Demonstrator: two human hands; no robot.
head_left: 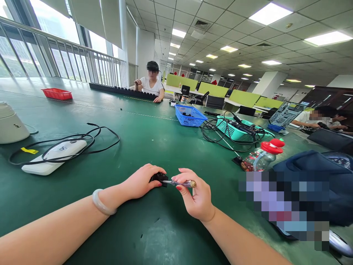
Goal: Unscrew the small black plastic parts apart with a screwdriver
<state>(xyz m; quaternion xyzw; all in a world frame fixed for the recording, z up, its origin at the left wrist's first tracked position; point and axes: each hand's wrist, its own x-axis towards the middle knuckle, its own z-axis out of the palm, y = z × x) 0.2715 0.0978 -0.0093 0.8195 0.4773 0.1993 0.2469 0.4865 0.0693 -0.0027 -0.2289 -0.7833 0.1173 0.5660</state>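
Observation:
On the green tabletop, my left hand (pixel 145 180) is closed around a small black part (pixel 159 177), whose kind I cannot make out because the fingers cover much of it. A pale bracelet (pixel 102 203) circles the left wrist. My right hand (pixel 197 193) grips a screwdriver (pixel 183 183) with a clear handle and a brass-coloured end. It lies nearly level, its thin shaft pointing left, and the tip meets or nearly meets the black part. Whether the tip sits in a screw is too small to tell.
To the left lie a white device (pixel 55 156) with a black cable and a red tray (pixel 57 94). A blue basket (pixel 190 117), a teal basket (pixel 234 132) full of cables, a red-lidded bottle (pixel 261 156) and a dark bag (pixel 311 180) stand right. A person (pixel 151 84) sits opposite.

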